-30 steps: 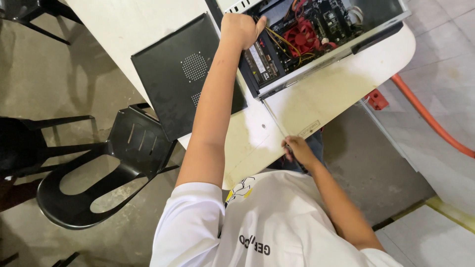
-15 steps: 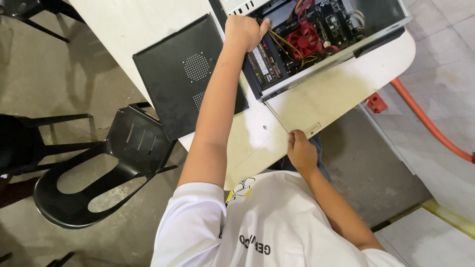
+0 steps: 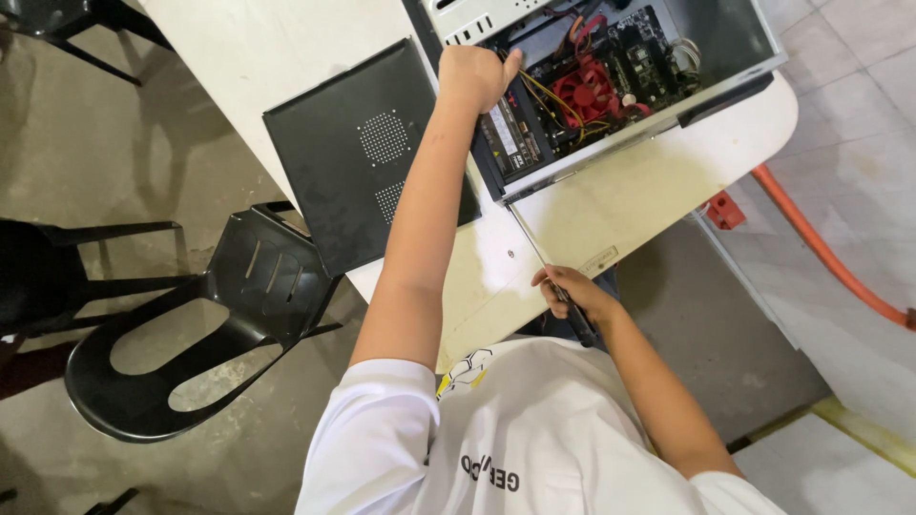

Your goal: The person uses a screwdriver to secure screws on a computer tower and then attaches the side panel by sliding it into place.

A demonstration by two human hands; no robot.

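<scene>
An open computer case lies on a white table, showing a red fan, cables and boards. My left hand reaches out to it, with the fingers curled over the case's left edge beside the drive bay. My right hand is at the table's near edge, closed around the black handle of a long screwdriver. The thin shaft lies across the tabletop and points toward the case. A black side panel with vent holes lies flat on the table, left of my left arm.
A black plastic chair stands left of me, close to the table corner, and another dark chair is further left. On the tiled floor to the right are an orange hose and a small red object.
My left hand stays on the case edge. My right hand shifts slightly at the table edge with the screwdriver. The view has drifted a little.
</scene>
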